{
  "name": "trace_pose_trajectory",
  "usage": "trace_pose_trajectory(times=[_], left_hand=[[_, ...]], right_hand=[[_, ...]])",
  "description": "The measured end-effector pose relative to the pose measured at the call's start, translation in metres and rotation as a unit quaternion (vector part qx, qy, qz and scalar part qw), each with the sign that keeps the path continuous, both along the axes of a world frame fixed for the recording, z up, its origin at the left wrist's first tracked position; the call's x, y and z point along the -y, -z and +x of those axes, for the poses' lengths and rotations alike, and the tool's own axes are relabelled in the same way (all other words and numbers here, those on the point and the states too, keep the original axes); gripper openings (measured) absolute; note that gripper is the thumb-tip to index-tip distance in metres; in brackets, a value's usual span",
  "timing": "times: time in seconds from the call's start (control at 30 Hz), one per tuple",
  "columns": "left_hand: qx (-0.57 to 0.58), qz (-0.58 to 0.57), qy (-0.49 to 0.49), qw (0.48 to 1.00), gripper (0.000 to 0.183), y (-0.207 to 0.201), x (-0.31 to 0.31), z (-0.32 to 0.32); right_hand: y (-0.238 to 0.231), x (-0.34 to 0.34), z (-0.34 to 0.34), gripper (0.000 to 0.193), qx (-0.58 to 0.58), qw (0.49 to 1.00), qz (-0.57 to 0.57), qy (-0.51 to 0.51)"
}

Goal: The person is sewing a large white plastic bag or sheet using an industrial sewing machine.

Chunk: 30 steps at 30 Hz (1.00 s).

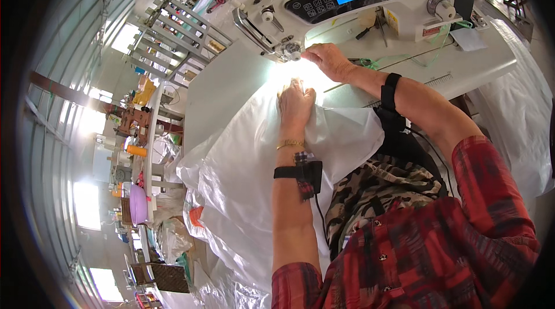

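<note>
A white sewing machine (347,5) stands in front of me, its lamp throwing strong glare around the needle. Translucent white plastic sheeting (231,153) runs from that bright spot down over the table edge and my lap. My left hand (296,106) lies on the sheeting just below the needle area, its fingers bent and closed on the material. Close to the machine's needle end, my right hand (328,61) has its fingers pinched together; glare hides whatever is between them. The needle and presser foot are lost in the light.
The pale machine table (217,86) extends left and right. Under the machine arm lie a small dark screwdriver (363,33) and green thread (425,61). Leftward are a grey slatted rack (179,31), a purple basin (138,204) and an orange thread cone (136,150).
</note>
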<state>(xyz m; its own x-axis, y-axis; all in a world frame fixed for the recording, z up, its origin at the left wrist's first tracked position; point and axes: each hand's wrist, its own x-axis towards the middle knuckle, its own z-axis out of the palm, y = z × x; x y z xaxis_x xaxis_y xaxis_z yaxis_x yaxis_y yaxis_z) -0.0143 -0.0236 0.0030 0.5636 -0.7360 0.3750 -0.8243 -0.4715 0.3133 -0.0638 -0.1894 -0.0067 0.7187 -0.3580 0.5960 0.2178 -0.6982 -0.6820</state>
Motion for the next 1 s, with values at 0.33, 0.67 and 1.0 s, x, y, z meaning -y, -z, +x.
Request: trace_pose_trajectory(times=[0.33,0.67,1.0], left_hand=[[0.002,0.018,0.022,1.0,0.032,0.003,-0.014,-0.008],[-0.013,0.012,-0.014,1.0,0.022,-0.004,-0.004,0.007],[0.005,-0.001,-0.002,1.0,0.019,0.013,0.0,0.005]], right_hand=[[0.0,0.004,-0.003,0.029,-0.014,1.0,0.008,-0.005],[-0.005,-0.007,0.001,0.039,-0.044,0.999,-0.016,0.001],[0.016,0.001,-0.004,0.037,0.009,0.999,-0.046,0.024]])
